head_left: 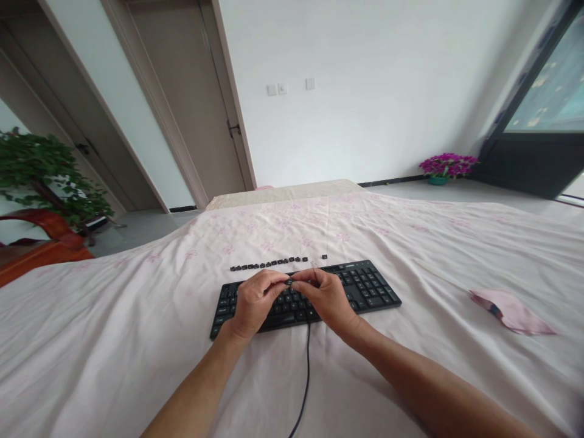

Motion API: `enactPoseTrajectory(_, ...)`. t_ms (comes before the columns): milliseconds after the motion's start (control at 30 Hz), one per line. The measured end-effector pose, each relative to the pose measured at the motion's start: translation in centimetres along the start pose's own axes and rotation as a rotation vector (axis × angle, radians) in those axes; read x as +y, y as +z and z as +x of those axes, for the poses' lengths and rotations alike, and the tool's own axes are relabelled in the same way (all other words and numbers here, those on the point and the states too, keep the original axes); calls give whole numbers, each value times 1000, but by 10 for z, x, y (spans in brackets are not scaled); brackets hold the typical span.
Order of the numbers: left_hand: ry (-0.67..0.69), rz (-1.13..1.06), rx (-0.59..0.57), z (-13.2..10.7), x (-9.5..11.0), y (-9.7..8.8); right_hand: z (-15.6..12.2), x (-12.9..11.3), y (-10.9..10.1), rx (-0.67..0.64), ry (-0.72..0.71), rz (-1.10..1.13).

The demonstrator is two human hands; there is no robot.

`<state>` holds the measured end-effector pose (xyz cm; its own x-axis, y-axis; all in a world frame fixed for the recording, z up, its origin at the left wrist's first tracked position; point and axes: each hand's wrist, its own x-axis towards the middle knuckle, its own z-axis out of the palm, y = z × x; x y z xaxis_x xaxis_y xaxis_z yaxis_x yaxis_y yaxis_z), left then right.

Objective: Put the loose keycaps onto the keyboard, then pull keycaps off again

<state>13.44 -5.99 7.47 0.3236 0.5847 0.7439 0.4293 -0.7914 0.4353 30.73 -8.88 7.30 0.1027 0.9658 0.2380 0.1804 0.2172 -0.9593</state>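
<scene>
A black keyboard (pixel 371 286) lies on the cloth in front of me, its middle partly hidden by my hands. Above it, my left hand (pixel 258 298) pinches a small black keycap (pixel 289 281) between thumb and fingertips. My right hand (pixel 326 295) meets it from the other side, thumb and forefinger closed on the same keycap. A thin wire tool (pixel 314 265) sticks up behind the right fingers; its lower part is hidden. Just beyond the keyboard, several loose keycaps (pixel 269 264) form a row, and a single keycap (pixel 324 257) sits apart to the right.
A pale pink floral cloth (pixel 182 340) spreads beneath everything in wrinkles. The keyboard's black cable (pixel 306 371) runs toward me. To the right lies a pink fabric piece (pixel 511 311) on a thin stick. A wooden armrest (pixel 45 243) stands at the left edge.
</scene>
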Motion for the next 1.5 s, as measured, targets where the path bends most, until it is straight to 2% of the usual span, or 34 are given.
enactPoseTrajectory(233,-98,-43,32,-2,-1,2,0,-5,1,-9,82,102)
enactPoseTrajectory(633,-98,-41,33,-3,-1,3,-1,-3,2,0,83,106)
enactPoseTrajectory(800,-89,-23,29,-3,-1,2,1,-2,-2,-53,83,123)
enactPoseTrajectory(933,-49,1,6,-4,2,4,6,-7,-9,-147,118,88)
enactPoseTrajectory(1100,-80,-23,-70,-8,3,11,19,-11,-31,-253,96,-80)
enactPoseTrajectory(1167,-109,-24,-93,-9,-1,14,32,-8,-48,-212,82,-142)
enactPoseTrajectory(1300,-137,44,-136,-13,-14,18,69,10,-91,-3,92,-418)
enactPoseTrajectory(1400,-163,97,-200,-16,-22,21,93,27,-113,-28,168,-687)
enactPoseTrajectory(1500,-160,125,-254,-18,-26,23,108,41,-120,-100,176,-827)
